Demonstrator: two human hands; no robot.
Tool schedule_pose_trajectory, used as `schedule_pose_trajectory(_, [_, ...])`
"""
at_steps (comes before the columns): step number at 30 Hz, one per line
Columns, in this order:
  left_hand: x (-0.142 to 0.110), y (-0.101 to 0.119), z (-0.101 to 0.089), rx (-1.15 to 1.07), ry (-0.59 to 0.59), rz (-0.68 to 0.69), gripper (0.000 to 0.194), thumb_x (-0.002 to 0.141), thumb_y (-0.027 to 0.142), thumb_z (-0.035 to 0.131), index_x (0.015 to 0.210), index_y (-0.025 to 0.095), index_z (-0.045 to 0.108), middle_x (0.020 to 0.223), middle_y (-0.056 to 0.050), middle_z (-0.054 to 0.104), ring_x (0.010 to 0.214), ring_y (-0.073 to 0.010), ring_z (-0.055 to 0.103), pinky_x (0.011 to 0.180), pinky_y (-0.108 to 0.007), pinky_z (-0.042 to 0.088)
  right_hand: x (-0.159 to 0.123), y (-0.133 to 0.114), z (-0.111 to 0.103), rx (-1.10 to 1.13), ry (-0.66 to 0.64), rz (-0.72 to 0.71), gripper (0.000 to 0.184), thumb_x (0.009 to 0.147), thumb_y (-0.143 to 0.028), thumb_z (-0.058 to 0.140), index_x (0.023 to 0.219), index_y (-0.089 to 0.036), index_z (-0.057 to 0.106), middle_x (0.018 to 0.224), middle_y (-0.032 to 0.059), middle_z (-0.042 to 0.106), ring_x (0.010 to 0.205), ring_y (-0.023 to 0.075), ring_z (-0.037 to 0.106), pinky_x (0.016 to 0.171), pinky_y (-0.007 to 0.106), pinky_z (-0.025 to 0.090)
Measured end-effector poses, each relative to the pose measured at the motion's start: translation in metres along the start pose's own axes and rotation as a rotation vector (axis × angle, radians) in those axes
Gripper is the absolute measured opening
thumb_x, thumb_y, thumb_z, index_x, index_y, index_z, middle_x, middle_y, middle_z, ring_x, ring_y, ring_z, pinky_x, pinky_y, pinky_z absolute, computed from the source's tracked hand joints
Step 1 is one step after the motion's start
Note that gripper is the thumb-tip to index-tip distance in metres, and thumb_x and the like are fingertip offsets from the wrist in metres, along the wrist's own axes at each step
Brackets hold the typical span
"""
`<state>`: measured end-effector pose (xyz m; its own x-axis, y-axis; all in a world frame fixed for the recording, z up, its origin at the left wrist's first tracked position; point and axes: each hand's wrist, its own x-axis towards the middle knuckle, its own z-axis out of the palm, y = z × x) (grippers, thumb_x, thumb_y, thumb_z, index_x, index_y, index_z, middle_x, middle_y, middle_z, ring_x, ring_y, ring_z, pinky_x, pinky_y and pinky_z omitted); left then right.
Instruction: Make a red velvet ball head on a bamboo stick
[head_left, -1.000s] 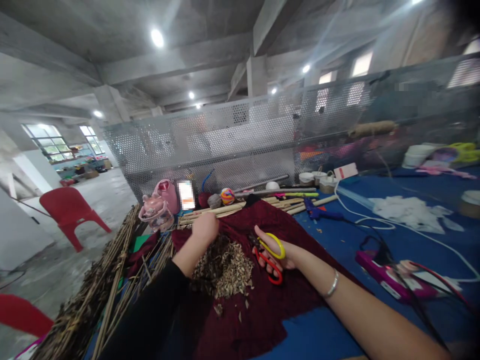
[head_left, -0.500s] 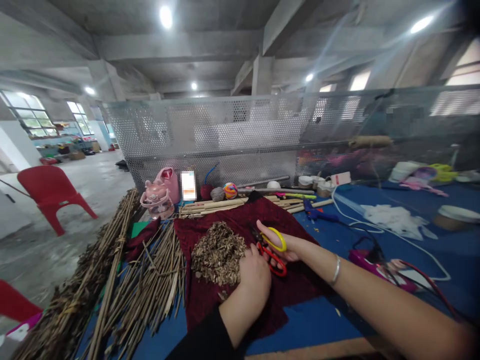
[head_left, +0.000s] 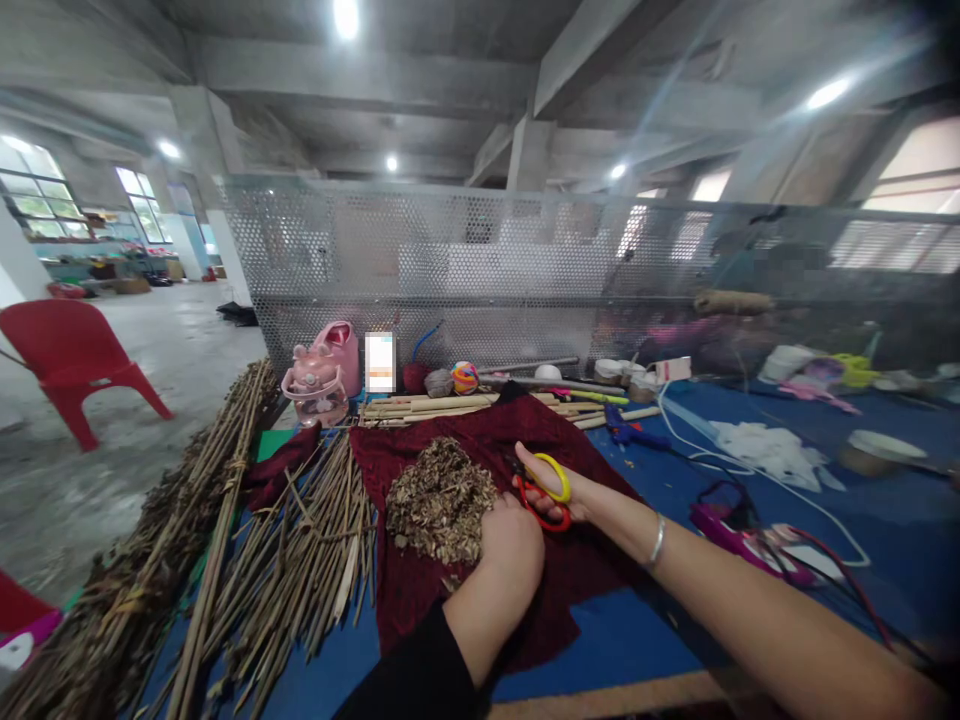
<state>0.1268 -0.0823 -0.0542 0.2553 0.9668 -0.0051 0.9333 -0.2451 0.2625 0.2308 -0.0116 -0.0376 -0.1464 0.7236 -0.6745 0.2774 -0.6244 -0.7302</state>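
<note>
Your right hand [head_left: 580, 493] grips scissors [head_left: 564, 482] while your left hand [head_left: 514, 550] (I can't tell its fingers' state) is beside the brown pile [head_left: 439, 500].

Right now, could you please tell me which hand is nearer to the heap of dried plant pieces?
Left. The left hand is right at the right-hand edge of the heap; the right hand, holding the scissors, is farther off to the right.

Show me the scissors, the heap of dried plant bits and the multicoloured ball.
Scissors [head_left: 565, 482]: head view, on the yellow handle loop.
Heap of dried plant bits [head_left: 441, 498]: head view, middle of the heap.
Multicoloured ball [head_left: 465, 378]: head view, middle of its visible side.
</note>
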Motion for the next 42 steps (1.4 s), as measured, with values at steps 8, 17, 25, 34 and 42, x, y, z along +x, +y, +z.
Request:
schedule_pose_trajectory(8, [-0.011, 0.000, -0.020, -0.048, 0.066, 0.034, 0.033, 0.087, 0.008, 0.038, 0.106, 0.011, 0.064, 0.117, -0.016, 0.059, 0.099, -0.0247, 0.061, 0.076, -0.031, 0.053, -0.006, 0.014, 0.005, -0.101, 0.092, -0.308, 0.052, 0.084, -0.069, 0.030, 0.076, -0.020, 0.046, 0.039, -0.0100, 0.031, 0.029, 0.0039, 0.020, 0.029, 0.014, 0.015])
schedule_pose_trajectory(17, [0.053, -0.059, -0.112, -0.087, 0.270, -0.050, 0.031, 0.085, 0.024, 0.042, 0.098, 0.015, 0.068, 0.098, -0.017, 0.069, 0.095, -0.0294, 0.063, 0.084, -0.040, 0.045, -0.001, 0.021, 0.003, -0.194, 0.110, -0.521, 0.054, 0.079, -0.072, 0.029, 0.082, -0.020, 0.045, 0.047, -0.0098, 0.031, 0.034, 0.0056, 0.023, 0.035, 0.019, 0.018])
schedule_pose_trajectory(25, [0.167, -0.111, -0.081, -0.241, -0.052, 0.169, 0.038, 0.086, 0.036, 0.043, 0.100, 0.013, 0.070, 0.106, -0.013, 0.069, 0.099, -0.0276, 0.063, 0.089, -0.034, 0.044, -0.003, 0.024, -0.006, -0.476, 0.224, -0.893, 0.040, 0.080, -0.057, 0.046, 0.069, -0.019, 0.044, 0.060, -0.0032, 0.045, 0.056, 0.0100, 0.036, 0.052, 0.023, 0.029])
schedule_pose_trajectory(34, [0.183, -0.135, -0.065, -0.505, -0.199, 0.139, 0.060, 0.078, 0.064, 0.045, 0.102, 0.016, 0.070, 0.110, -0.012, 0.068, 0.117, -0.0334, 0.053, 0.101, -0.040, 0.036, -0.008, 0.025, -0.006, -0.477, 0.241, -0.889, 0.032, 0.082, -0.049, 0.052, 0.074, -0.018, 0.044, 0.057, -0.0067, 0.038, 0.053, 0.0083, 0.030, 0.050, 0.021, 0.024])
schedule_pose_trajectory(42, [0.174, -0.121, -0.068, -0.706, -0.357, 0.221, 0.061, 0.077, 0.065, 0.049, 0.113, 0.019, 0.065, 0.121, -0.007, 0.064, 0.118, -0.0277, 0.053, 0.105, -0.038, 0.035, -0.005, 0.027, -0.006, -0.549, 0.259, -0.910, 0.031, 0.081, -0.048, 0.055, 0.085, -0.017, 0.054, 0.059, -0.0042, 0.046, 0.053, 0.0096, 0.035, 0.051, 0.021, 0.026])
